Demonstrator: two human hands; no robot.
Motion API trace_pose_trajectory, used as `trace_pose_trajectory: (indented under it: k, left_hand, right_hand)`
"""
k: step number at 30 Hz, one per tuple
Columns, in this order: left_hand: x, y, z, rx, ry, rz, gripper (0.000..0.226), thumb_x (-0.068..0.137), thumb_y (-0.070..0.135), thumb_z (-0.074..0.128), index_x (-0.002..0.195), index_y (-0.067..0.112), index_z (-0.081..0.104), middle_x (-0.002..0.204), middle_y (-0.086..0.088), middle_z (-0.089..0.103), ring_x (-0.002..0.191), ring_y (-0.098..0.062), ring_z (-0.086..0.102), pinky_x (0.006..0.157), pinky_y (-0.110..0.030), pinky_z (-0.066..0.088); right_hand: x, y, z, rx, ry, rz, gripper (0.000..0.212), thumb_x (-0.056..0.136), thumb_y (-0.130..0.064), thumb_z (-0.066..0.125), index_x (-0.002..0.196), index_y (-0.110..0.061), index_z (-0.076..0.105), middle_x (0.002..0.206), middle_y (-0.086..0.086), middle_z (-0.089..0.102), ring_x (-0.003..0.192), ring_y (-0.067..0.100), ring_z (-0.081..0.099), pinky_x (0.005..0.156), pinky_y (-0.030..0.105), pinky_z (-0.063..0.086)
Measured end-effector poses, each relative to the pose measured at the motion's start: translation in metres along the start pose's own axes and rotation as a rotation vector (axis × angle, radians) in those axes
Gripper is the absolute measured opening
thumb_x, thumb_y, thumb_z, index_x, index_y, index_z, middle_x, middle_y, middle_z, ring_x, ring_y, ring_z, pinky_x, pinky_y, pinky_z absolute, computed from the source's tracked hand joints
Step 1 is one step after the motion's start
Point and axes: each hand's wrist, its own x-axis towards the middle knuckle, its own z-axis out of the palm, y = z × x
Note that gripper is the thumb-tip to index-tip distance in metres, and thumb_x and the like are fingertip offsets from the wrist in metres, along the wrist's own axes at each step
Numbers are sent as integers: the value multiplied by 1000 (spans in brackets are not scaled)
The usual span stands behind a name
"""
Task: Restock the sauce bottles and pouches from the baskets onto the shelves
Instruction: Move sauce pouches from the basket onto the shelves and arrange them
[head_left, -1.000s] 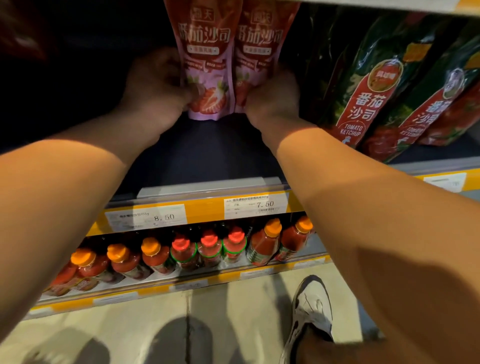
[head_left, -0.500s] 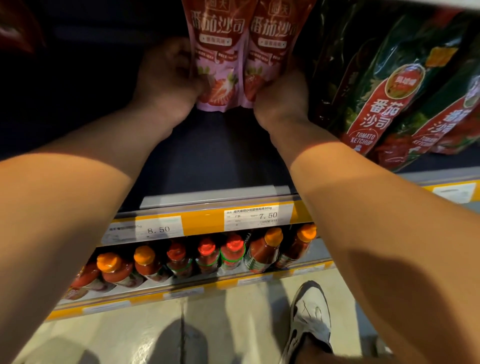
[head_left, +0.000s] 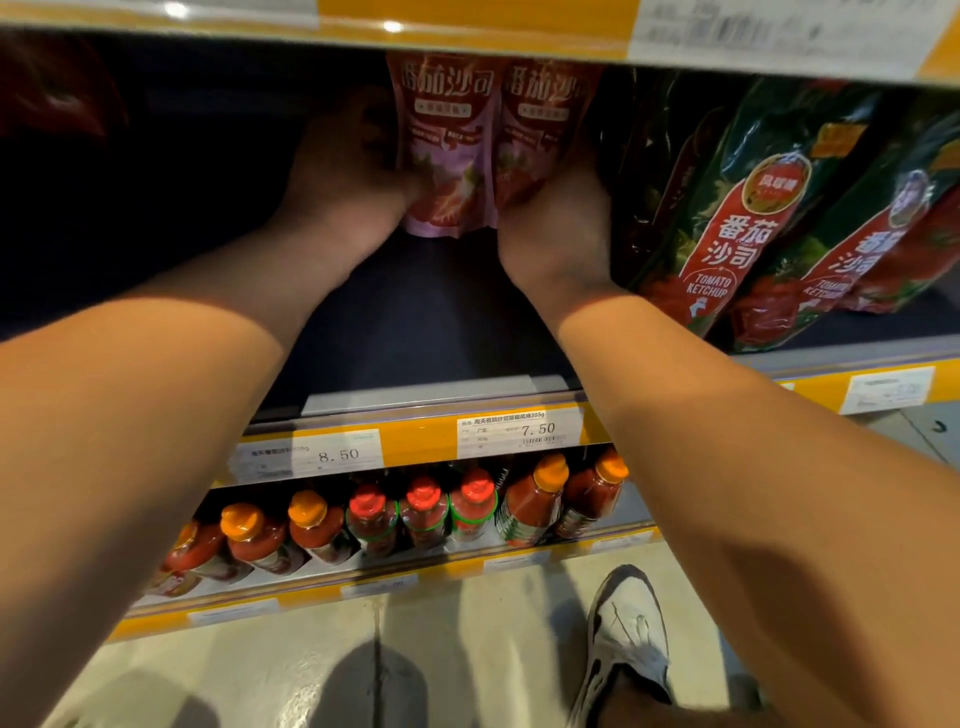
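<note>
left hand (head_left: 343, 171): mine, curled round the left edge of the left pink pouch (head_left: 447, 150), thumb on its front near the bottom.
right hand (head_left: 556, 218): mine, cupped against the lower right of the right pink pouch (head_left: 540, 119); fingers hidden behind it, so i read it as holding, not certain.
pouches: two strawberry-tomato sauce pouches, upright, side by side and touching, deep on the middle shelf (head_left: 431, 322) with bare shelf in front.
neighbours: green tomato ketchup pouches (head_left: 727, 234) lean just beside my right hand.
price tags: 7.50 tag (head_left: 519, 428) on the shelf edge below the pouches, 8.50 tag (head_left: 311, 454) to its left.
below: sauce bottles (head_left: 421, 512) with red and orange caps on the lower shelf.
step: looks like squaring up the pair so they stand.
handling: soft, light, floppy film; probably slick and prone to slump forward. i'd hold low at the side seams and base gusset, not squeeze the belly.
risk: letting go may tip them onto the green packs.
baskets: not in view.
</note>
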Motion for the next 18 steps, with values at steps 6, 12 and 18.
trace_pose_trajectory:
  k: [6,12,18]
  left_hand:
    - [-26,19,-39,344,29,87,58,97,41,67,150,24,49,154,-1,49,143,-22,43,107,-20,25]
    - [-77,23,-95,418,-131,-116,49,98,37,66,143,20,56,147,-4,57,136,-27,51,111,-28,33]
    - [-173,25,-194,362,-299,-217,43,94,33,72,135,27,60,136,7,61,131,-12,56,113,-34,43]
  right_hand:
    - [-33,-6,-25,-116,-35,7,33,95,-25,57,126,-14,61,125,12,66,111,36,65,74,26,34]
    - [-74,-27,-47,-231,-227,-22,17,95,-29,60,88,-15,66,91,12,70,94,38,70,64,30,39]
    - [-154,-69,-51,-154,-496,-362,45,99,-35,61,143,-24,56,136,6,60,123,28,58,96,40,49]
